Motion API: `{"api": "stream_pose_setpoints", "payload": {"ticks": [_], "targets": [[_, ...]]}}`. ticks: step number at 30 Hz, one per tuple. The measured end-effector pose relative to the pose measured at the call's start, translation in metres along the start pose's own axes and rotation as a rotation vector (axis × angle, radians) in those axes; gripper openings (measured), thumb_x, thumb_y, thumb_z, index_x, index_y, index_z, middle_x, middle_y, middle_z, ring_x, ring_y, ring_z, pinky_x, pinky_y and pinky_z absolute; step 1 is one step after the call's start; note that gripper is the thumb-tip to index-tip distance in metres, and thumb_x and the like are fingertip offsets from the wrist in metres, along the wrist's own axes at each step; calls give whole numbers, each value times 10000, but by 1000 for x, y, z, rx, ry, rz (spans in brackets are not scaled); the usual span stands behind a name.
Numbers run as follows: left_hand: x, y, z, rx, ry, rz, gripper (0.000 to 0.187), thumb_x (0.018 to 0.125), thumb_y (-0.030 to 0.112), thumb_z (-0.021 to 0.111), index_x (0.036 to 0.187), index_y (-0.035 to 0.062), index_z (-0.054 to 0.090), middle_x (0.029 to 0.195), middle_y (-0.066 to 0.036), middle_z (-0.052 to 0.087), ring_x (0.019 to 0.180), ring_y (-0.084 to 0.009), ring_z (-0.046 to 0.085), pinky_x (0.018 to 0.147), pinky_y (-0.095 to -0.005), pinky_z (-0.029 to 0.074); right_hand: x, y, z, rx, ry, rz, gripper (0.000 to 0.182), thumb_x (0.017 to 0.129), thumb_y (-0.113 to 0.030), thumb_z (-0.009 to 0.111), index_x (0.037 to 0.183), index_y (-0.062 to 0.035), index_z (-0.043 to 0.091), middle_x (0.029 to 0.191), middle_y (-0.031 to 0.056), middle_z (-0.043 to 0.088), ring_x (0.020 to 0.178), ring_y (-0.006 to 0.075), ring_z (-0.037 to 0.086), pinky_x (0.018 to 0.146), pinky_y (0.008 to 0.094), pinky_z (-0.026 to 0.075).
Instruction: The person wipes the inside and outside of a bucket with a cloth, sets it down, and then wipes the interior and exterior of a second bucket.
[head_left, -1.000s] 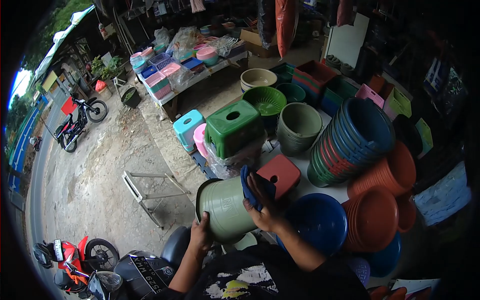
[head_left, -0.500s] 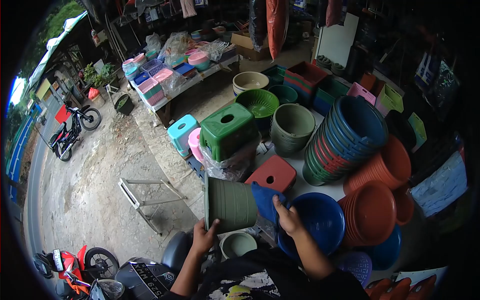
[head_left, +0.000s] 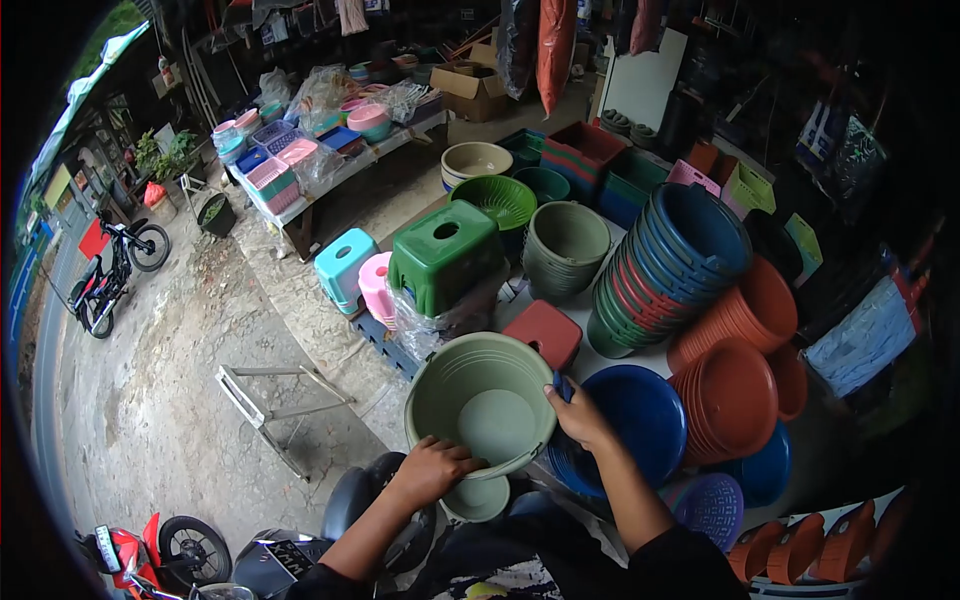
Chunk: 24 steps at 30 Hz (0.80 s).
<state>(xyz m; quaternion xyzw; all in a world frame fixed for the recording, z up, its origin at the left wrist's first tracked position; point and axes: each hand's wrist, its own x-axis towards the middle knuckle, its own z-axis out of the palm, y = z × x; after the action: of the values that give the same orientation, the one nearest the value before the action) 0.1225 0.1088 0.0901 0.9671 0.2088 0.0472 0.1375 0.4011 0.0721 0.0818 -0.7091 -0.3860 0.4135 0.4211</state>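
Note:
A grey-green plastic bucket [head_left: 497, 400] is held up in front of me, its open mouth tilted toward me. My left hand [head_left: 437, 470] grips the near rim, fingers curled over the edge into the bucket. At the bucket's right side is my right hand [head_left: 580, 415], closed on a dark blue cloth [head_left: 562, 385] that is mostly hidden and lies against the rim. Below the held bucket sits another grey-green bucket [head_left: 477, 497]. A blue basin stack [head_left: 635, 425] lies just beyond my right hand, and a red stool [head_left: 543, 335] is behind the bucket.
Stacked blue, red and green buckets [head_left: 665, 270] lean at the right beside terracotta pots [head_left: 735, 395]. A green stool [head_left: 447, 240] stands ahead. On the left are a metal frame [head_left: 265, 395] and parked motorcycles [head_left: 180, 550]. Plastic baskets fill a table [head_left: 385, 140] behind.
The bucket has turned from lying sideways to showing its open mouth toward me. My left hand has moved right along with its rim, and the cloth has shifted from the base to the rim side.

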Motion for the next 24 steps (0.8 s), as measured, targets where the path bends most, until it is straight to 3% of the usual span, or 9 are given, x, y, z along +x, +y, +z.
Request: {"api": "stream_pose_setpoints", "payload": {"ticks": [4, 6, 8, 10, 11, 12, 14, 18, 24], "targets": [[7, -14, -8, 11, 80, -96, 379, 761, 161, 660, 1135, 219, 681, 1133, -13, 629, 1139, -212, 559, 1012, -454, 391, -9, 11, 8, -19, 239, -34, 283, 961, -215, 545, 1123, 17, 556, 952, 189, 639, 893, 295, 624, 822, 379, 467], [16, -11, -18, 12, 370, -278, 525, 664, 151, 759, 1175, 222, 663, 1334, -99, 491, 1267, -265, 457, 1088, -492, 300, -3, 21, 10, 25, 324, -82, 266, 961, -199, 545, 1111, 21, 554, 946, 181, 637, 886, 292, 620, 815, 374, 464], [32, -11, -13, 15, 413, -330, 765, 643, 118, 805, 1347, 200, 516, 1442, -175, 333, 1326, -346, 387, 1076, -520, 331, 6, 29, 6, 71, 415, -131, 250, 960, -183, 544, 1100, 24, 552, 941, 173, 635, 879, 289, 617, 807, 368, 461], [57, -18, 13, -348, 926, -541, 895, 724, 40, 757, 1479, 191, 302, 1458, -181, 297, 1335, -388, 371, 1085, -487, 337, 18, 24, 0, 225, 516, -160, 250, 968, -174, 530, 1100, 36, 550, 970, 176, 632, 899, 281, 612, 825, 355, 455], [69, -28, 31, -678, 879, -593, 859, 849, 158, 698, 1508, 130, 148, 1489, -174, 297, 1310, -387, 411, 912, -469, 499, 26, 19, -5, 225, 523, -161, 250, 968, -174, 530, 1100, 36, 550, 970, 176, 632, 899, 281, 612, 825, 355, 455], [80, -29, 29, -1282, 826, -631, 753, 908, 186, 627, 1505, 123, 172, 1492, -176, 313, 1234, -374, 503, 857, -442, 527, 33, 12, -11, 233, 568, -162, 252, 972, -173, 522, 1104, 41, 547, 980, 176, 629, 912, 274, 607, 835, 355, 452], [104, -36, 20, -1819, 590, -698, 708, 941, 200, 588, 1507, 121, 169, 1475, -191, 346, 1115, -357, 591, 786, -426, 552, 52, 10, -22, 243, 604, -164, 255, 976, -171, 515, 1107, 46, 544, 989, 177, 626, 925, 266, 603, 845, 354, 449], [183, -13, -11, -1467, 676, -677, 751, 915, 187, 638, 1488, 129, 155, 1376, -179, 441, 1023, -297, 633, 672, -344, 589, 101, 6, -46, 243, 600, -211, 299, 985, -190, 510, 1162, 51, 532, 1050, 182, 622, 979, 270, 594, 891, 358, 436], [287, -61, -17, -1682, 857, -507, 645, 918, 10, 532, 1453, 147, 199, 1247, -150, 524, 991, -235, 631, 632, -304, 586, 152, -22, -96, 283, 510, -260, 448, 1013, -253, 480, 1352, 36, 435, 1307, 219, 538, 1227, 307, 508, 1045, 356, 349]]}}
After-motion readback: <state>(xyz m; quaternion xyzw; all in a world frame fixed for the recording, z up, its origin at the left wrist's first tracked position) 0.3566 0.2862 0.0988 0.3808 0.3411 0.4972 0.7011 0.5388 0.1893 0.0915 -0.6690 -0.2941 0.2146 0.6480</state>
